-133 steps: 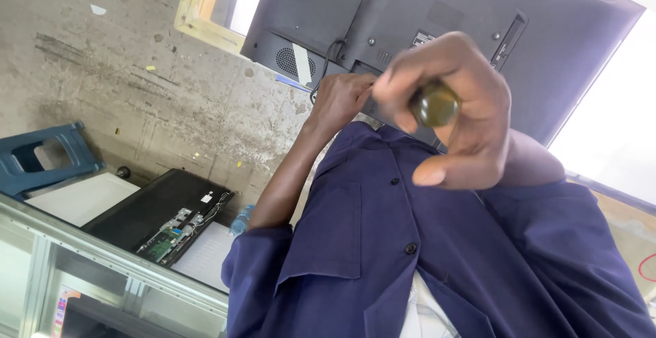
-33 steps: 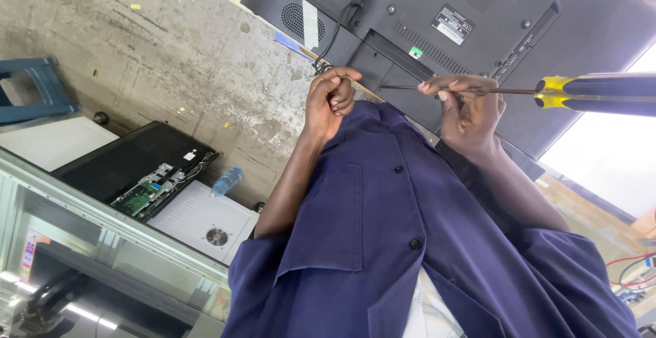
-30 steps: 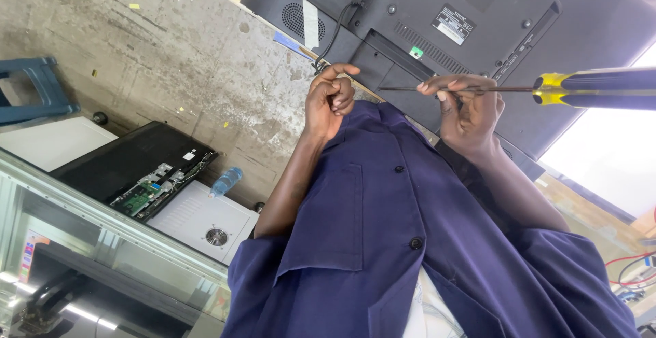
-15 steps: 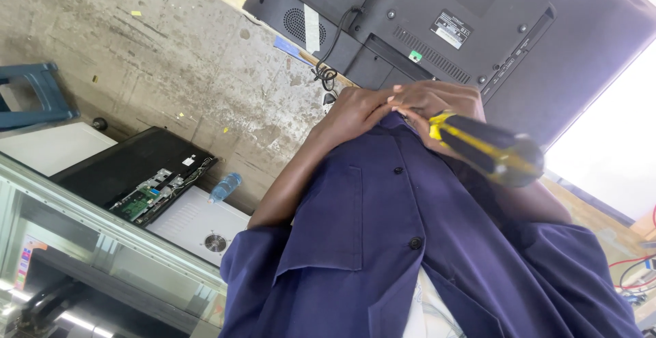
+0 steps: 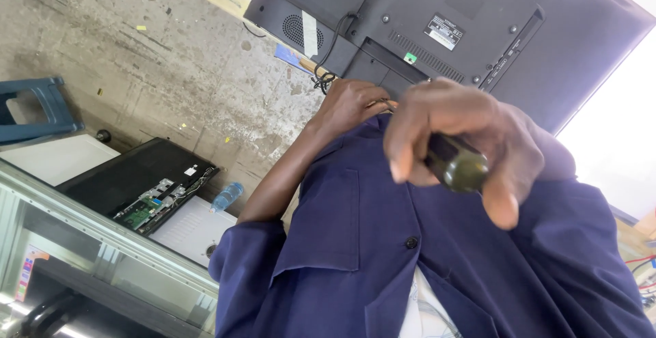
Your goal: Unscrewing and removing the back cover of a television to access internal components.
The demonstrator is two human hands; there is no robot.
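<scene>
Gripping the dark green round-ended screwdriver handle (image 5: 456, 165), my right hand (image 5: 465, 143) wraps it near the camera; my left hand (image 5: 352, 102) pinches something unclear beneath the black flat television back (image 5: 465, 31). An opened black device case (image 5: 140, 184) at left holds a green circuit board (image 5: 147, 207).

The screwdriver (image 5: 456, 167) shows only its blurred handle end; its shaft and tip are hidden behind the right hand (image 5: 471, 147). The left hand (image 5: 352, 102) has its fingertips tucked out of sight, so its grip cannot be told. The television (image 5: 478, 31) runs off the top edge.
</scene>
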